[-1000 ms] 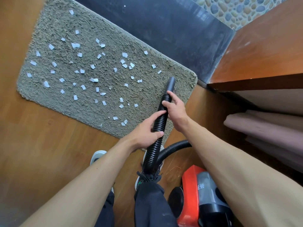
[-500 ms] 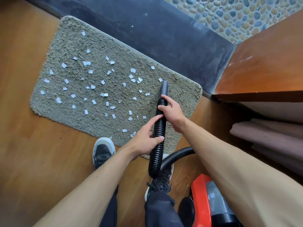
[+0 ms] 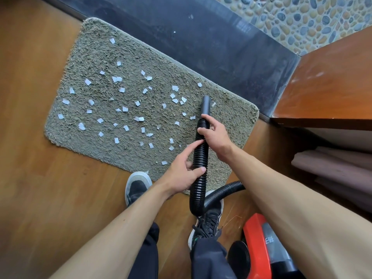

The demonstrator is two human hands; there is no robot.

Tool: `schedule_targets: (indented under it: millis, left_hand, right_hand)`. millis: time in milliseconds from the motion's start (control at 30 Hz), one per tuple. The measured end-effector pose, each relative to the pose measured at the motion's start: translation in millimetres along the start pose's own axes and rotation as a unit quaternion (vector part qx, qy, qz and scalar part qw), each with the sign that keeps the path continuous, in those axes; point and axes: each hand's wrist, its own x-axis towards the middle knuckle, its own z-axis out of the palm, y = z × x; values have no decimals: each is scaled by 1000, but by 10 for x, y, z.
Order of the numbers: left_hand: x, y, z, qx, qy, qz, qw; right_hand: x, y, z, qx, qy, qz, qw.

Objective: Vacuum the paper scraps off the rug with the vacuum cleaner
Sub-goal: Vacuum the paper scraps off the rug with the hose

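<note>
A grey-green shaggy rug (image 3: 96, 49) lies on the wooden floor, strewn with several small white paper scraps (image 3: 139, 118). I hold the black ribbed vacuum hose (image 3: 199, 158) with both hands. My right hand (image 3: 216, 135) grips it near the smooth nozzle (image 3: 205, 104), whose mouth sits over the rug's right part beside a scrap. My left hand (image 3: 181, 176) holds the hose lower down. The red and grey vacuum cleaner body (image 3: 263, 246) stands at the bottom right by my right foot.
A dark stone sill (image 3: 201, 43) runs behind the rug, with a pebble surface (image 3: 302, 19) beyond. A wooden cabinet (image 3: 330, 85) with folded pink cloth (image 3: 332, 164) on a shelf stands at the right. My shoes (image 3: 136, 188) rest at the rug's near edge.
The nozzle has moved left and farther onto the rug among the scraps. My view has shifted so the rug sits lower and more central. Both hands keep their hold.
</note>
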Motion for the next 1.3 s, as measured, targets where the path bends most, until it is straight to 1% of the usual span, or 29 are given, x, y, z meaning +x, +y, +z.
schedule_targets:
  millis: [167,333,500,633,833,1033,1300]
  left_hand:
    - [-4,33,-37,8,-18,-24,1000]
    - [21,33,48,27,-54,-42,997]
    - [67,63,155,35,-64,-42,996]
    - [99,105,125,35,-63,-38,997]
    - [10,63,42,27,-43,-42,998]
    - [83,145,-4,18,-46,-32,998]
    - [109,213,-52,-4,-11,5,1000]
  right_hand:
    - [-12,-27,-3,-7,-2,21,1000]
    - [-62,129,-125,14,31,40,999]
    - [-81,166,-242,43,49,47,997]
    - [-51,138,-246,48,50,45,997]
    - [-51,115,-96,15,24,20,999]
    - [-5,19,-83,17,46,7,999]
    - [171,-243,-32,-52,-15,-9,999]
